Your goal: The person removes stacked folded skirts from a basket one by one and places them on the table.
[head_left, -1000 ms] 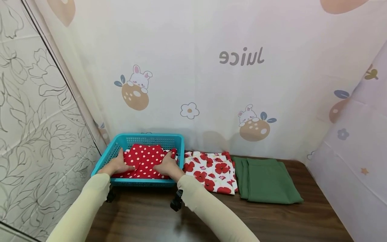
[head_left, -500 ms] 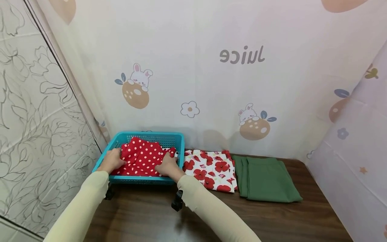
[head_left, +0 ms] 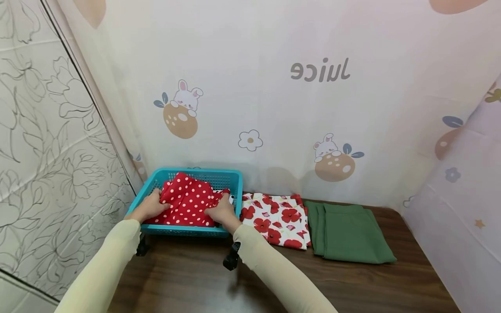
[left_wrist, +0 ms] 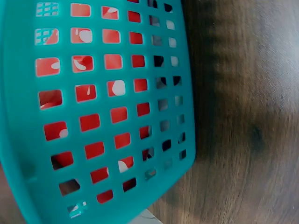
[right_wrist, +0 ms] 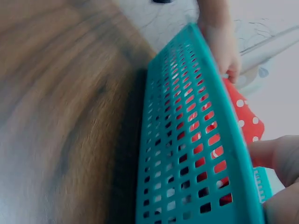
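In the head view, a red cloth with white polka dots (head_left: 192,202) lies rumpled inside a turquoise plastic basket (head_left: 203,170). My left hand (head_left: 152,206) grips the cloth's left side, thumb on top. On the cloth's right side, my right hand (head_left: 222,211) holds it, thumb pointing inward. Black-and-white fabric (head_left: 231,199) peeks out beneath at the right. The left wrist view shows only the basket's perforated wall (left_wrist: 68,107), with red showing through the holes. From the right wrist, my left hand's fingers (right_wrist: 229,65) pinch the cloth's edge (right_wrist: 245,116).
Right of the basket lies a folded white cloth with red flowers (head_left: 274,219), and beyond it a folded green cloth (head_left: 352,234). All rest on a dark wooden table (head_left: 188,278). A patterned curtain (head_left: 250,87) hangs behind, with a floral panel (head_left: 58,143) at left.
The dotted cloth's upper left part has shifted toward the basket's far side and stands higher. My left hand has moved slightly farther in; my right hand has stayed nearly in place.
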Motion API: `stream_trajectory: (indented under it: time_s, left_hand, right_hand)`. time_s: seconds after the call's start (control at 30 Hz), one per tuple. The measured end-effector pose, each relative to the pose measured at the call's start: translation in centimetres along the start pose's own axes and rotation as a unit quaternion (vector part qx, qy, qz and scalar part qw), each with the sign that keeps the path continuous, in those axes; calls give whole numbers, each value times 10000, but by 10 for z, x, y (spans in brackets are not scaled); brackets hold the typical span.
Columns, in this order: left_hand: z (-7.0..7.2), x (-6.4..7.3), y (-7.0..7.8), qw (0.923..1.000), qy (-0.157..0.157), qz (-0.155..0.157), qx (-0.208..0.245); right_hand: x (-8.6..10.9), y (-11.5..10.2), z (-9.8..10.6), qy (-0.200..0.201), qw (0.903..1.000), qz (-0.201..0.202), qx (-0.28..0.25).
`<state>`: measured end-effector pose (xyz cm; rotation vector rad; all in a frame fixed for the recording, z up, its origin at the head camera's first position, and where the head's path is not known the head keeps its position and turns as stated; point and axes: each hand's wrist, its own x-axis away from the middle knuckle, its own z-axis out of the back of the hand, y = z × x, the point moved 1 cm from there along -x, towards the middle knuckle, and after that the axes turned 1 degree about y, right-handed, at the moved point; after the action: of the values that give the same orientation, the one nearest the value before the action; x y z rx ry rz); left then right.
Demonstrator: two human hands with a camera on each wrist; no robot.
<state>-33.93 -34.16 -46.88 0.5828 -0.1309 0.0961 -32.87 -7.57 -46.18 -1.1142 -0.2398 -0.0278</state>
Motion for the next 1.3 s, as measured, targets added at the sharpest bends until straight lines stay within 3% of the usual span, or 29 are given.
stream_trajectory:
  time_s: [0.1, 0.17, 0.37, 0.57, 0.73, 0.93, 1.1, 1.3]
  left_hand:
    - [-2, -2, -1, 9998, -121, 84, 121]
    - [-3, -4, -1, 9997, -185, 11, 140]
    - [-1, -7, 5, 9970, -663, -402, -79]
    - [0, -7, 9, 9926, -964, -730, -109]
    - [2, -5, 2, 9920, -1130, -559, 118]
    - [0, -7, -1, 9946, -968, -216, 288]
    - [-2, -15, 6, 9970, -743, -95, 175]
    - [-4, -20, 13, 9990, -431, -83, -33]
  right_hand:
    - [-1, 1, 1, -202, 9983, -73, -535]
    - [-1, 1, 1, -397, 9972, -52, -625]
    - [-4, 1, 0, -740, 9962, 270, -382]
    - [-6, 6, -1, -981, 9946, 186, -281]
    - [-10, 5, -1, -773, 9968, -97, -160]
    - [-14, 7, 0, -738, 9972, 79, -93]
    - [-18, 9, -4, -805, 9960, 387, 101]
    - [-25, 12, -11, -639, 9969, 452, 2]
